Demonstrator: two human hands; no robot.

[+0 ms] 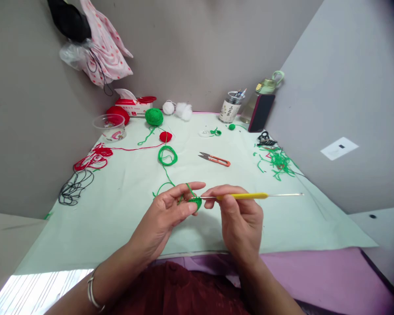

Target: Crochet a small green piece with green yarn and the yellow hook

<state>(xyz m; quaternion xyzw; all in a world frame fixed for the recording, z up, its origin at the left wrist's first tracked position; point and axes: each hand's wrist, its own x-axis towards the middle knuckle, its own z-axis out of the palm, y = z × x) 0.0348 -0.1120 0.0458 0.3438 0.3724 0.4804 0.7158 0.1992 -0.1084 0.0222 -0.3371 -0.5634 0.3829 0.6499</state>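
Pinching the small green stitched piece [195,203] between thumb and fingers, the left hand [160,216] in the head view holds it just above the tabletop [131,175], near the front edge, its forefinger stretched out with the green strand [189,189] passing over it. The right hand [241,218] grips the yellow-handled hook [246,196] between thumb and fingers, the handle lying nearly level, one thin metal end pointing at the top of the piece and the other jutting out to the right. Whether the near tip has caught a loop is too small to tell. Good handling here, as I judge it, rests on a light pinch close to the edge being worked, so the stitches sit open and the piece cannot twist. The raised forefinger should give the strand even, gentle tension: too slack and the loop sags off the metal, too tight and the tip will not slide through. Small turns of the wrist suit the hook better than long pulls, with its tip angled so as not to split the yarn. The green coil [167,164] lies loosely beyond the left hand, so slack should feed freely if it is not snagged. The orange-handled snips [221,161] rest apart from both hands.
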